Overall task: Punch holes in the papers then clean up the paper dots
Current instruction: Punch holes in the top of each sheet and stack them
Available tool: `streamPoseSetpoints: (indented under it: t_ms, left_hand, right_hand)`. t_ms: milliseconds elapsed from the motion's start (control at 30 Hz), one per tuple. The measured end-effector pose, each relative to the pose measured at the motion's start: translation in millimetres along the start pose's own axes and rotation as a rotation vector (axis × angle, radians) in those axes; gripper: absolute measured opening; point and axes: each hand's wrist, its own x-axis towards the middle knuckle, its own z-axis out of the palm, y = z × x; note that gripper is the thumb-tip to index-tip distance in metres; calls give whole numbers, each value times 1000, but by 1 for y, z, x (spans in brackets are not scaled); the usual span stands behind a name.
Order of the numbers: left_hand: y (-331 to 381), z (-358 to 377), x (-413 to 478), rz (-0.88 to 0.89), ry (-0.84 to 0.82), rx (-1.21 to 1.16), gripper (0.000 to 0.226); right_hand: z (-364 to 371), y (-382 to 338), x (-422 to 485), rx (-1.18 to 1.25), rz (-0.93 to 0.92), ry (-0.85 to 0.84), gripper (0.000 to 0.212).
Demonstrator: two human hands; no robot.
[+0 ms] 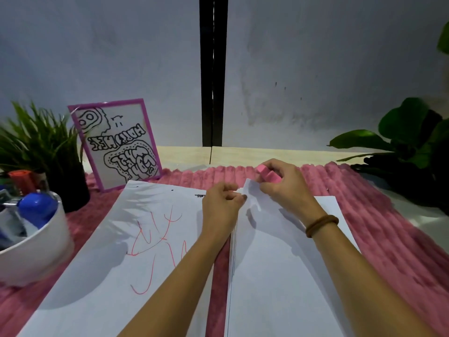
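Observation:
A stack of white papers (279, 263) lies on the pink mat, right of centre. My right hand (281, 183) grips a small pink hole punch (268, 175) at the stack's far left corner. The top sheet's corner (250, 190) is lifted toward the punch. My left hand (222, 203) pinches that lifted corner at the stack's left edge. A single white sheet with red scribbles (136, 239) lies to the left, with small dark holes along its far edge (172, 190). Loose paper dots are too small to make out.
A white bowl (36, 254) holding a blue bottle and markers stands at the left edge. Behind it stand a spiky green plant (41, 147) and a purple-framed drawing (119, 144). A leafy plant (410, 147) stands at the far right. The ribbed pink mat (388, 227) covers the desk.

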Motion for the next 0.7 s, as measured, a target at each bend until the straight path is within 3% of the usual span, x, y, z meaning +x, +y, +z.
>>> streamPoseSetpoints:
  t_ms: [433, 600, 700]
  left_hand:
    - [-3, 4, -5, 107, 3, -3, 26]
    - [-7, 9, -4, 159, 36, 105, 30]
    - [-6, 10, -5, 220, 66, 119, 20]
  right_hand:
    - [-2, 4, 1, -23, -29, -12, 16]
    - [-1, 2, 1, 35, -29, 3, 11]
    - [-2, 3, 1, 26, -31, 9, 17]
